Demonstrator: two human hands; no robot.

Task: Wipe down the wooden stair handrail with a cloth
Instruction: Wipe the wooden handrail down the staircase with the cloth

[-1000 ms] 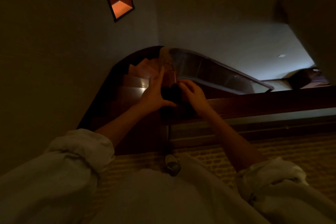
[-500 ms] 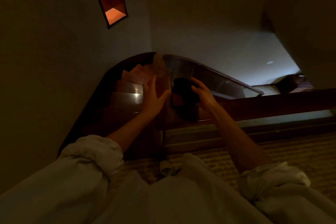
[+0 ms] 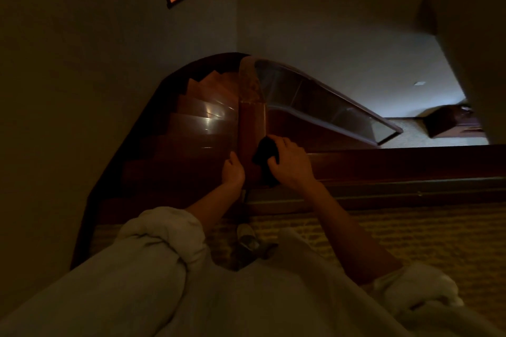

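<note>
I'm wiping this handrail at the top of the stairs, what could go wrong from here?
1. The stairs drop away just past the handrail. Reaching further along it may tip you forward, with only the left hand against it as a brace.
2. The right hand holds the cloth bunched at the handrail's edge, so it might slip and fall down the stairs.
3. The light is dim, so missed patches are hard to spot.

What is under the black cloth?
The dark cloth, held by the right hand, lies on the wooden handrail where it turns a corner. The bit of wood right beneath the cloth is covered, so it cannot be seen.
</note>
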